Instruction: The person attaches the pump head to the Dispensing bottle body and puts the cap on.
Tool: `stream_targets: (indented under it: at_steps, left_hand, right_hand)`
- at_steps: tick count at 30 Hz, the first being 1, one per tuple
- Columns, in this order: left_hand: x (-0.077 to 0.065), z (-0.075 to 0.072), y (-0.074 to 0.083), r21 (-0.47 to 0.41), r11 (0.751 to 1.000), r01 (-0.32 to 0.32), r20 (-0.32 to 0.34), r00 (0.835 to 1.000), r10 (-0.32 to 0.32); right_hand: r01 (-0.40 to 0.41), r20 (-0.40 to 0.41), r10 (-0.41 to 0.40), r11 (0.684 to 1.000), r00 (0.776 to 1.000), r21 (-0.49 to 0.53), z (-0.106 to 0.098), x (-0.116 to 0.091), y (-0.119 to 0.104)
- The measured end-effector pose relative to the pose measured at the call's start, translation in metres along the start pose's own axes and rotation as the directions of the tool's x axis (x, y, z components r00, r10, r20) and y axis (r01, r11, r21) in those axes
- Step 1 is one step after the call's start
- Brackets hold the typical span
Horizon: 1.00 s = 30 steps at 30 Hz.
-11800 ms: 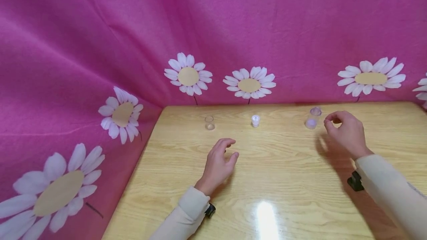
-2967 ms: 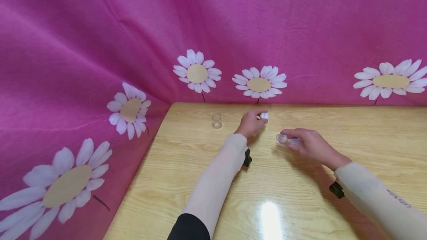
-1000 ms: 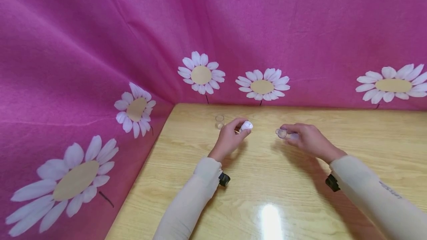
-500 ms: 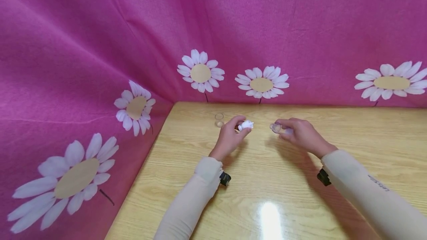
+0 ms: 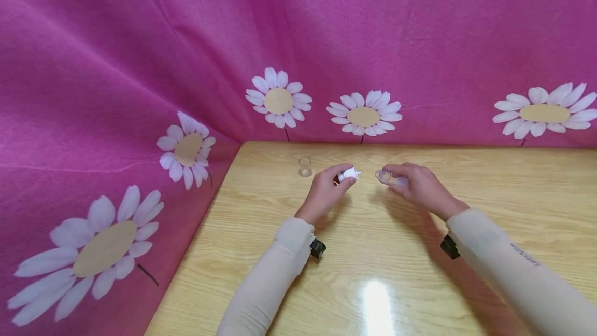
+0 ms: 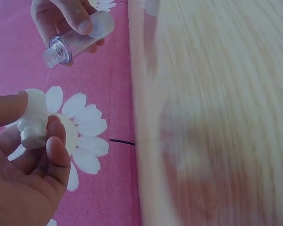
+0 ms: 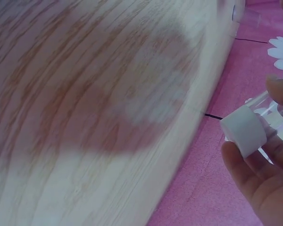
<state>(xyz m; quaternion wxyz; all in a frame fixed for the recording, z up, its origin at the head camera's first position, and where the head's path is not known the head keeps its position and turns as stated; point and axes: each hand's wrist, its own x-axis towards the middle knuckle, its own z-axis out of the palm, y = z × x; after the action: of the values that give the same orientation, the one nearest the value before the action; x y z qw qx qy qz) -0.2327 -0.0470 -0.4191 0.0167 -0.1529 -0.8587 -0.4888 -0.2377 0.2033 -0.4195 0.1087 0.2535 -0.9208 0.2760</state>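
Observation:
My left hand [image 5: 322, 193] pinches a small white pump head [image 5: 349, 173] between thumb and fingers, its thin tip pointing right. Facing it across a small gap, my right hand [image 5: 426, 185] grips a clear bottle [image 5: 383, 176] above the table. The bottle lies tilted, its threaded neck towards the pump head; the left wrist view shows the bottle [image 6: 78, 42] uncapped. Its thick white base [image 7: 244, 129] shows in the right wrist view. A clear, cup-like cap [image 5: 305, 167] stands on the table behind my left hand.
The wooden table [image 5: 261, 253] ends at a pink cloth [image 5: 420, 56] printed with white flowers, behind and to the left. A bright light reflection lies on the table near the front. Black wrist cameras [image 5: 318, 248] are strapped on both sleeves.
Earlier the bottle and pump head stood on the table; both are now held up. Lately my left hand has turned the pump head's tip rightwards, and the right hand has moved slightly left.

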Motion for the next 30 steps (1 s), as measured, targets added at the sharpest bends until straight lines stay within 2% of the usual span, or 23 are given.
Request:
stream_targets:
  at_steps: [6,11,13,22,30]
  left_hand:
    - [0.007,0.001,0.004,0.012,1.000,-0.010,-0.042,0.999,0.011]
    - [0.009,0.001,0.007,-0.014,1.000,0.018,-0.056,0.998,-0.018]
    - [0.009,0.002,0.008,-0.028,0.999,0.026,-0.054,0.998,-0.027]
    - [0.014,0.006,0.008,-0.001,1.000,-0.028,-0.028,0.999,0.028]
    - [0.009,0.009,0.006,-0.010,1.000,-0.001,0.010,1.000,0.001]
  right_hand:
    - [0.016,0.003,-0.016,1.000,1.000,0.001,-0.001,0.004,0.000]
    - [0.009,0.014,-0.009,1.000,1.000,-0.008,-0.003,0.005,0.000]
    - [0.007,0.018,-0.007,1.000,1.000,-0.012,-0.004,0.006,0.000]
    - [0.020,0.012,-0.019,1.000,1.000,-0.018,-0.004,0.007,0.000]
    - [0.010,0.027,-0.010,1.000,1.000,-0.011,0.002,0.003,-0.004]
